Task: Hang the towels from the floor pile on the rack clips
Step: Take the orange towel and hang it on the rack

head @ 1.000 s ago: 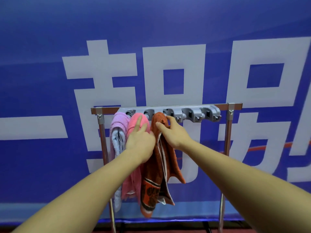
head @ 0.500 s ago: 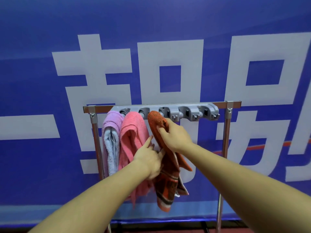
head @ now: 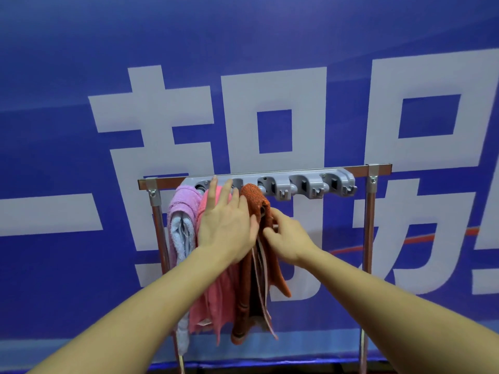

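- Grey clip strip [head: 307, 182] is mounted along the top bar of a metal rack [head: 370, 238].
- Three towels hang from the strip's left end, side by side and touching.
- Purple towel [head: 183, 203] hangs under the leftmost clip, with a pale blue fold showing lower down.
- Pink towel [head: 213, 292] hangs under the next clip to the right.
- Orange towel [head: 253, 201] hangs under the third clip; its top is bunched and striped edges trail below.
- The three clips at the strip's right end hold nothing, and their small hooks are visible.
- Left hand [head: 225, 228] is released: fingers straight and spread, laid flat on the upper pink towel, with the fingertips reaching up to the strip's lower edge.
- Right hand [head: 289, 238] is below the strip's middle, fingers curled, pinching the orange towel's right-hand fold between thumb and index finger.
- Both forearms are bare and reach up toward the strip.
- Blue banner [head: 243, 49] with large white characters hangs behind the strip.
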Action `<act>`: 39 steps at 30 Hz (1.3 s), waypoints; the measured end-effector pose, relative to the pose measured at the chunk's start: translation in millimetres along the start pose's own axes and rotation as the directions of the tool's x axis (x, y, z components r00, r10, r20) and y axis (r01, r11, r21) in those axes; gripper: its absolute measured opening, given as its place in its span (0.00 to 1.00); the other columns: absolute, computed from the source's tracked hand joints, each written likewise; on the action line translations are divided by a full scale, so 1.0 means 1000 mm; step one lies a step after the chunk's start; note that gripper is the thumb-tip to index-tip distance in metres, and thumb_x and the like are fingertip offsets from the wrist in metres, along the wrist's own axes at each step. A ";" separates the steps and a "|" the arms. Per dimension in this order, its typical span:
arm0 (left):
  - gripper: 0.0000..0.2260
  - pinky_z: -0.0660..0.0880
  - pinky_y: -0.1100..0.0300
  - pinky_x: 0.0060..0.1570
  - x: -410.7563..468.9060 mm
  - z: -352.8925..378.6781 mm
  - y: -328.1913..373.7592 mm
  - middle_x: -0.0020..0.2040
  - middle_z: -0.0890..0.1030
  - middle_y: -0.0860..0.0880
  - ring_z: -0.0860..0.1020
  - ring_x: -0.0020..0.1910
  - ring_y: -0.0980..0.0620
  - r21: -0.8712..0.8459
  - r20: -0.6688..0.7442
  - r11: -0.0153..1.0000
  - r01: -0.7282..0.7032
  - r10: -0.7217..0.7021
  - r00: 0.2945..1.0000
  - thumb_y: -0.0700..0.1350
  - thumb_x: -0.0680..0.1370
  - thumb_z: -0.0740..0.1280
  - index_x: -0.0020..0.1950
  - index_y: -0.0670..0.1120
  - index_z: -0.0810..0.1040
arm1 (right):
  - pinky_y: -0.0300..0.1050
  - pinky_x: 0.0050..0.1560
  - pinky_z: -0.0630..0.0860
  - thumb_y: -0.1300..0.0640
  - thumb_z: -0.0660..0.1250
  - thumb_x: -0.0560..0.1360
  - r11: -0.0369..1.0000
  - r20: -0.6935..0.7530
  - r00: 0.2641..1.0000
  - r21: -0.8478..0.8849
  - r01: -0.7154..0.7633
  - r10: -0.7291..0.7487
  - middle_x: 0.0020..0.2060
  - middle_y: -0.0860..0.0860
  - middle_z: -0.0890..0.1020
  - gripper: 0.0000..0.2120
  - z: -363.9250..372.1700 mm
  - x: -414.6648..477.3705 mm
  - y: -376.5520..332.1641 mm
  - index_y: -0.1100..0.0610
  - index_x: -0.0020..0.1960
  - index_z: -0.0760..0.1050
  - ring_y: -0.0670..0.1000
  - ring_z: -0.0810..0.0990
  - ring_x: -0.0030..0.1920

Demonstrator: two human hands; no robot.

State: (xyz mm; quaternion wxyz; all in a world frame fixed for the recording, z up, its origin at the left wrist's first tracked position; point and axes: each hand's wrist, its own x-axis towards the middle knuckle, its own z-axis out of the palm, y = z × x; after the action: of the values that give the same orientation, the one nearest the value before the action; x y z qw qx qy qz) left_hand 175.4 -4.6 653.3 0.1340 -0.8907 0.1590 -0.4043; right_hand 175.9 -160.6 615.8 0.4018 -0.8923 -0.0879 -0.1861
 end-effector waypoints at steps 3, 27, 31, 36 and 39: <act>0.32 0.27 0.39 0.74 0.002 -0.009 0.000 0.77 0.68 0.43 0.53 0.81 0.42 0.048 0.044 0.998 -0.037 0.035 0.998 0.63 0.79 0.50 0.72 0.42 0.75 | 0.53 0.48 0.80 0.54 0.60 0.75 0.996 -0.047 0.998 -0.081 0.031 -0.034 0.44 0.46 0.84 0.16 0.004 0.002 0.001 0.43 0.61 0.74 0.54 0.82 0.48; 0.18 0.40 0.46 0.74 0.032 0.004 -0.004 0.54 0.84 0.50 0.73 0.67 0.51 -0.324 -0.010 0.935 0.147 -0.158 0.987 0.48 0.79 0.62 0.68 0.57 0.76 | 0.52 0.54 0.74 0.58 0.56 0.78 0.971 -0.136 0.987 -0.230 0.058 -0.091 0.66 0.52 0.78 0.30 -0.003 0.012 -0.036 0.42 0.78 0.59 0.59 0.78 0.61; 0.21 0.41 0.43 0.76 0.028 0.004 -0.001 0.58 0.83 0.50 0.70 0.70 0.50 -0.361 0.105 0.923 0.138 -0.106 0.989 0.50 0.78 0.58 0.72 0.55 0.68 | 0.52 0.48 0.76 0.58 0.54 0.79 0.969 0.066 0.996 -0.237 0.068 -0.054 0.53 0.58 0.82 0.32 0.002 0.008 -0.026 0.44 0.81 0.51 0.62 0.80 0.51; 0.23 0.42 0.42 0.76 0.019 0.002 -0.004 0.62 0.81 0.53 0.63 0.75 0.50 -0.486 0.152 0.863 0.141 -0.075 0.986 0.52 0.77 0.60 0.73 0.59 0.66 | 0.51 0.49 0.76 0.53 0.58 0.80 0.984 0.029 0.999 -0.175 0.031 -0.027 0.58 0.54 0.82 0.29 0.001 0.001 -0.015 0.46 0.79 0.56 0.59 0.80 0.56; 0.23 0.45 0.41 0.76 0.008 -0.006 -0.005 0.63 0.81 0.55 0.63 0.76 0.49 -0.530 0.172 0.832 0.161 -0.081 0.982 0.54 0.79 0.60 0.74 0.61 0.64 | 0.55 0.53 0.78 0.50 0.58 0.81 0.984 0.009 0.999 -0.171 0.050 -0.049 0.59 0.53 0.82 0.28 -0.006 -0.008 -0.018 0.45 0.80 0.56 0.58 0.81 0.57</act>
State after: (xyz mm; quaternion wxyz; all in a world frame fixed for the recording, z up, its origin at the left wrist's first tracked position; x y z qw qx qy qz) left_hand 176.8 -3.7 664.6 -0.1381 -0.9269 0.2000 -0.2860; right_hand 161.5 -153.1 628.3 0.3188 -0.9215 -0.0945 -0.2008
